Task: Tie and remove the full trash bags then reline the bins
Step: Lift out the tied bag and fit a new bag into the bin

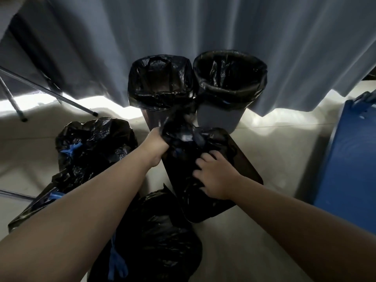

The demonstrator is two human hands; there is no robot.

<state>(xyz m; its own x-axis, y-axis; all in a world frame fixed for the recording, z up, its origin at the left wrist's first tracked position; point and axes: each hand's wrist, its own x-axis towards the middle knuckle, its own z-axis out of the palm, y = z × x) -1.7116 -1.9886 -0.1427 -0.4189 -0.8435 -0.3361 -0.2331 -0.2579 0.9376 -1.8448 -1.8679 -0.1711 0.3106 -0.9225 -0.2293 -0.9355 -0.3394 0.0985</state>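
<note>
Centrally, noted a black bag (183,139), loose and crumpled, draped over a dark bin (244,165) on the floor (264,241).

- Saw the left hand (157,146) clenched round a bunched wad of the bag at its far end, fingertips buried in plastic.
- Saw the right hand (215,177) set on the bag nearer the body, fingers curled and pinching folds of it against the bin.
- Could not tell whether the bag sat inside the bin or merely over it.

Just behind, recorded two bins side by side and touching. Logged a narrow bin (148,117) on the left and a grey bin (219,119) on the right, each with a black liner folded over its rim.

Left of the arms, logged a full bag (97,139) knotted with blue ties (71,149). Logged a second full bag (158,241), also blue-tied, at the bottom edge between the forearms.

Beyond, noted a grey-blue curtain (203,27) hanging to the floor behind the bins. Noted thin metal legs (50,92) at far left and a blue container (350,159) at far right.
</note>
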